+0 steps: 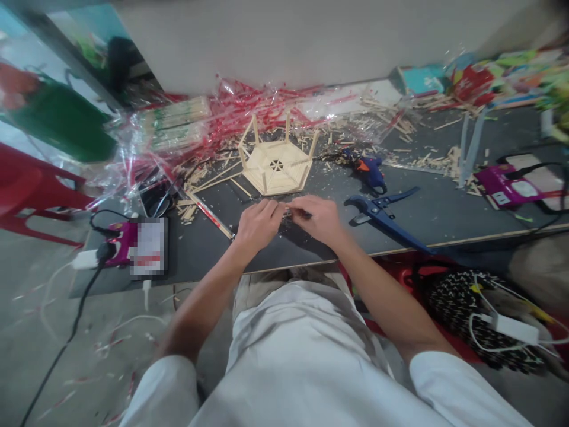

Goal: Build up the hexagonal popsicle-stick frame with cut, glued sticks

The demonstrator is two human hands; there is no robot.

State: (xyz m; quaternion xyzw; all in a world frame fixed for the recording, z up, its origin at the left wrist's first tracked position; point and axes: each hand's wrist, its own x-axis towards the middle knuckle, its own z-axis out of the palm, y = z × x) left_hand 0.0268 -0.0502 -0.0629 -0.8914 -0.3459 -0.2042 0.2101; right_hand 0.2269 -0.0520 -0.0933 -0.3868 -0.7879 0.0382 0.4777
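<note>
My left hand [256, 223] and my right hand [316, 218] meet over the dark board [444, 219], fingers curled. Between them they pinch a small thin dark object [293, 212] that I cannot make out. Just beyond the hands stands an octagonal frame of wooden sticks [276, 163] with upright posts at its corners. Blue cutters [384, 216] lie to the right of my right hand, and a blue glue gun [371, 169] lies behind them.
Clear and red plastic wrapping with stick bundles [178, 124] is piled at the back left. Wood scraps litter the back. Purple devices with cables sit at left [122, 240] and right [507, 187]. A red chair [31, 190] stands far left; a patterned bag [462, 308] lies lower right.
</note>
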